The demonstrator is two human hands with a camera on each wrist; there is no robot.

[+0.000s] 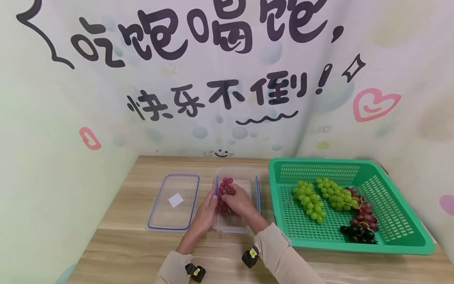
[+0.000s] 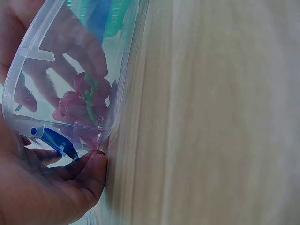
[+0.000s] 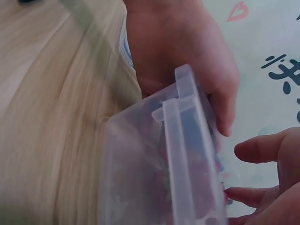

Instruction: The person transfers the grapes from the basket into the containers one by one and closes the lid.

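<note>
A clear plastic food container [image 1: 250, 227] stands uncovered on the table. Inside it lies a bunch of red grapes [image 1: 222, 193] along the left wall, also visible through the plastic in the left wrist view. My left hand [image 1: 205, 215] grips the container's left side, thumb at the rim and fingers on the outer wall. Beside those fingers hangs a blue side clip [image 2: 56, 140]. My right hand [image 1: 241, 200] reaches into the container, its loosely bent, spread fingers touching the red grapes; in the right wrist view its thumb [image 3: 258, 147] stands apart from the finger below.
Left of the container, a clear lid [image 1: 163, 209] with blue edging and a white label lies flat. On the right is a green basket [image 1: 294, 232] with green grapes [image 1: 309, 201], red grapes [image 1: 365, 215] and black grapes [image 1: 358, 234]. A printed wall sheet [image 1: 177, 138] rises behind the table.
</note>
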